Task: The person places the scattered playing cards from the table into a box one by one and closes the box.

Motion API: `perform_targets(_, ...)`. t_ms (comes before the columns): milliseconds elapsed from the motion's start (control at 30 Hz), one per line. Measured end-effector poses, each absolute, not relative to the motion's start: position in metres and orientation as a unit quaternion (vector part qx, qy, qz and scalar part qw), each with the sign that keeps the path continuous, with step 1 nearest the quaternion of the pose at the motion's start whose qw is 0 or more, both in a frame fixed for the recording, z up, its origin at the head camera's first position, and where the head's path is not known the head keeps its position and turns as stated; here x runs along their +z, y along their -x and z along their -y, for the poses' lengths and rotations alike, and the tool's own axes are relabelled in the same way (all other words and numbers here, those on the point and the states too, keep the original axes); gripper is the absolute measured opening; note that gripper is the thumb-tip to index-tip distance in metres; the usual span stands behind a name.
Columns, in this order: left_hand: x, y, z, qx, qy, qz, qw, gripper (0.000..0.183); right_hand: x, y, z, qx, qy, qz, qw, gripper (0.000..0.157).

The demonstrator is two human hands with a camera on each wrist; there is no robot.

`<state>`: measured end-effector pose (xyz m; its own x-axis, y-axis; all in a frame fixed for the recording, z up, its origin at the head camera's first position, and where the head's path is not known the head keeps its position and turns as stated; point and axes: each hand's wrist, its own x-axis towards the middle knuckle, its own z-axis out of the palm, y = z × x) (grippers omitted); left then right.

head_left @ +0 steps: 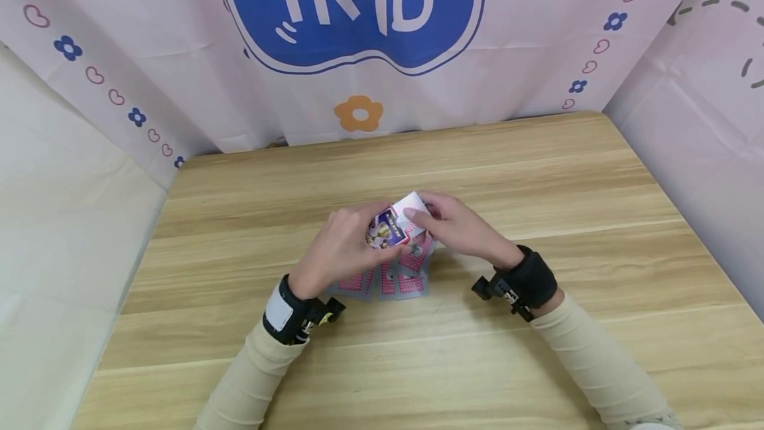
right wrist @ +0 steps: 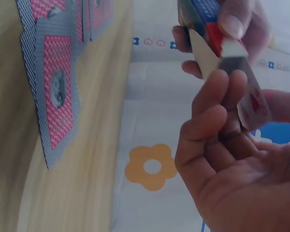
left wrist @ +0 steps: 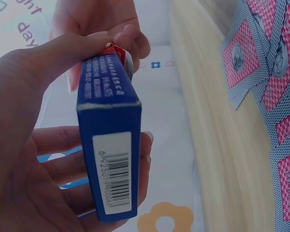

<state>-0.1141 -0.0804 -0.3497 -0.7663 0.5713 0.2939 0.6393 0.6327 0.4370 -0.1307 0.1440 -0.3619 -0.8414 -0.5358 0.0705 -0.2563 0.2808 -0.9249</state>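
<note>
My left hand (head_left: 343,247) grips a blue playing-card box (head_left: 384,229), thumb along one narrow edge and fingers along the other. Its barcode end (left wrist: 117,174) faces the left wrist camera. At the other end, a stack of playing cards (head_left: 412,210) sticks partway out of the box, white face up in the head view. My right hand (head_left: 462,227) holds the protruding part of this stack between thumb and curled fingers. A pale flap (right wrist: 203,53) stands open at the box mouth. Beneath the hands, several red-backed cards (head_left: 410,286) lie overlapping on the table.
The wooden table (head_left: 537,178) reaches back to a printed curtain (head_left: 447,95) with a blue emblem and an orange flower. White cloth (head_left: 65,217) hangs on the left side, and more printed cloth is on the right. Each wrist wears a strapped camera (head_left: 534,281).
</note>
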Motion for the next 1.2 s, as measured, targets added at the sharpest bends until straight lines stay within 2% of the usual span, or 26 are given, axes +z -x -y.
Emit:
perform_targets(167, -0.349, 0.114, 0.081, -0.265, 0.327, 0.905, 0.065, 0.068, -0.349, 0.13, -0.149, -0.58, 0.216, -0.777, 0.114, 0.019)
perform_targets(367, -0.351, 0.115, 0.083, -0.262, 0.334, 0.903, 0.065, 0.066, -0.332, 0.12, -0.141, -0.567, 0.223, -0.785, 0.11, 0.013)
perform_targets(700, -0.348, 0.114, 0.083, -0.261, 0.33, 0.905, 0.055, 0.065, -0.354, 0.133, -0.153, -0.588, 0.206, -0.763, 0.172, 0.016)
perform_targets(900, -0.349, 0.113, 0.082, -0.253, 0.341, 0.903, 0.065, 0.065, -0.362, 0.135, -0.15, -0.584, 0.209, -0.765, 0.175, 0.012)
perform_targets(1200, -0.349, 0.111, 0.079, -0.242, 0.355, 0.9, 0.072, 0.069, -0.369, 0.135, -0.144, -0.587, 0.225, -0.757, 0.179, 0.019)
